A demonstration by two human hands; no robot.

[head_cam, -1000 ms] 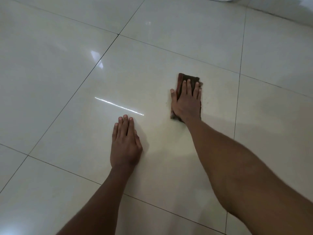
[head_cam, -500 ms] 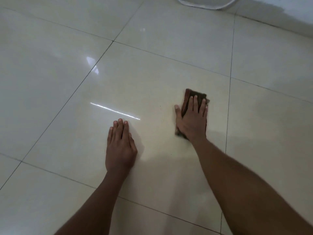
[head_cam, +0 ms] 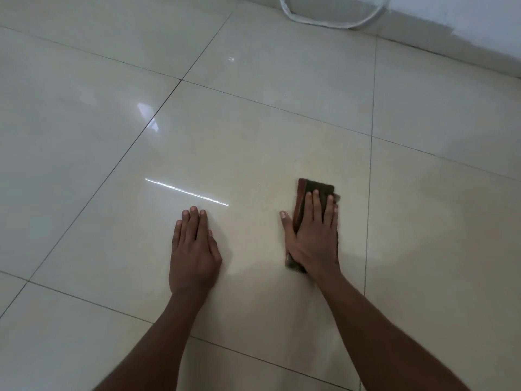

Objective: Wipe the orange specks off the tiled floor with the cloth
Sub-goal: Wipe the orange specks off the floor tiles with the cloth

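Floor (head_cam: 282, 131): large glossy cream tiles, divided by thin dark grout lines; one grout line is seen just right of the right hand, another crosses beneath both forearms. A bright streak of reflected light (head_cam: 186, 191) is noted on the tile just beyond the left fingertips, and a paler reflected patch further off to the left.

Left hand (head_cam: 194, 249): laid palm-down on the tile, fingers (head_cam: 193, 221) straight and held together, nothing gripped.

Right hand (head_cam: 313, 238): laid flat on the cloth, fingers (head_cam: 317, 204) extended and slightly spread, thumb stretched out to the left onto the bare tile; the cloth is pressed down, not pinched.

Cloth (head_cam: 317, 186): dark brown, folded into a narrow pad, lying on the same tile as both hands. Its far end is exposed beyond the right fingertips; a corner shows below the heel of the hand.

Specks: one tiny dark speck (head_cam: 259, 184) is seen on the tile left of the cloth's far end, beyond the right thumb. Its colour cannot be told at this size. A faint yellowish tint is visible on the tile around it.

Room: a pale wall (head_cam: 465, 15) meets the floor well beyond the right fingertips. A white hose loop (head_cam: 318, 22) lies on the floor at the foot of it.
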